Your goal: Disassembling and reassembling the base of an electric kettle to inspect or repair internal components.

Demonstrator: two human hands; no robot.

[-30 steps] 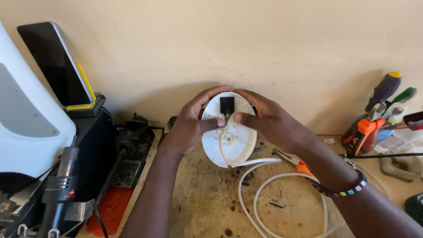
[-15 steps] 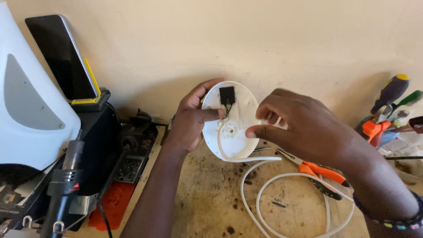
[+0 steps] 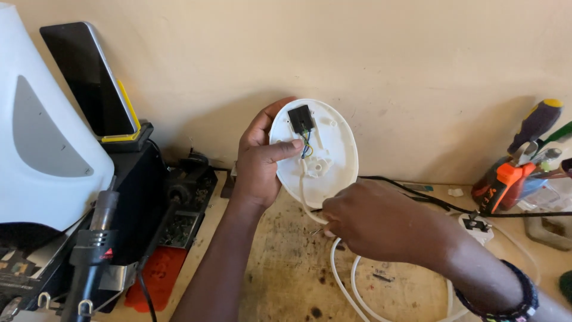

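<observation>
My left hand [image 3: 259, 161] holds a white round plastic base [image 3: 326, 149] upright above the bench, thumb pressed across its inner face. A black connector block [image 3: 300, 117] with thin coloured wires sits near the top of the base. My right hand [image 3: 372, 223] is lower, just under the base's bottom edge, fingers curled near the white cable [image 3: 351, 280] that leaves the base. Whether it pinches something small I cannot make out.
A white appliance body [image 3: 42, 137] and a dark phone [image 3: 89, 80] stand at the left over a black unit. A hot-air handle [image 3: 92, 250] lies front left. Screwdrivers [image 3: 527, 140] stand at the right by a white plug [image 3: 475, 225]. The wooden bench [image 3: 286, 280] is stained.
My right hand has left the top of the base and dropped down to its lower edge by the cable. The left hand keeps holding the base.
</observation>
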